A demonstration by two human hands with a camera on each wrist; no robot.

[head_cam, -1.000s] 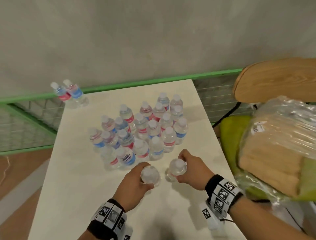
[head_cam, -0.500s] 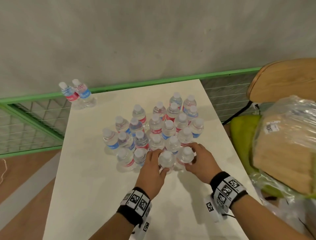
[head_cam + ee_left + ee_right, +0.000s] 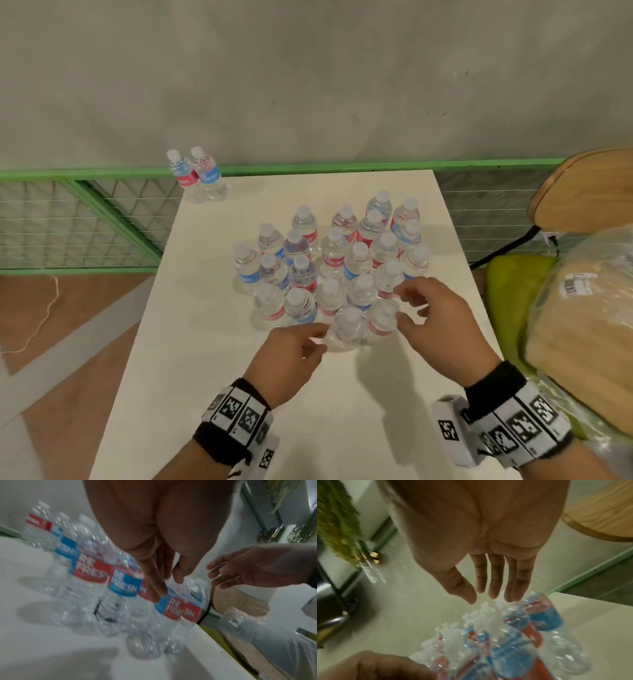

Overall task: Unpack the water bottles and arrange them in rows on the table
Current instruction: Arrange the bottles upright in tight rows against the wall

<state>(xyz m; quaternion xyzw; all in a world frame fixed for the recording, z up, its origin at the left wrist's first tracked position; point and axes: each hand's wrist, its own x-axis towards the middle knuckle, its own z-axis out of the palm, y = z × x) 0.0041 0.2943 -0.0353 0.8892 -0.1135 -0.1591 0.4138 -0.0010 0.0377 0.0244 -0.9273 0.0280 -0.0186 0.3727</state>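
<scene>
Most bottles [image 3: 334, 267] stand clustered on the counter [image 3: 191, 342]; 2 bottles [image 3: 197, 176] sit apart. Left hand [image 3: 291, 353] and right hand [image 3: 435, 318] hover empty, fingers relaxed; straightening rows likely remains.

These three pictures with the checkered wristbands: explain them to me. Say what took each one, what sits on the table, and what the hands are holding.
No machine here: a person wears three cameras. The wide picture comes from the head, looking down at both hands. The other two come from the wrists, looking along the fingers. On the white table stands a cluster of small water bottles with red or blue labels, plus two bottles apart at the far left corner. The left hand and right hand are beside the nearest bottles, fingers relaxed, holding nothing. On the right lies a plastic-wrapped pack.
</scene>
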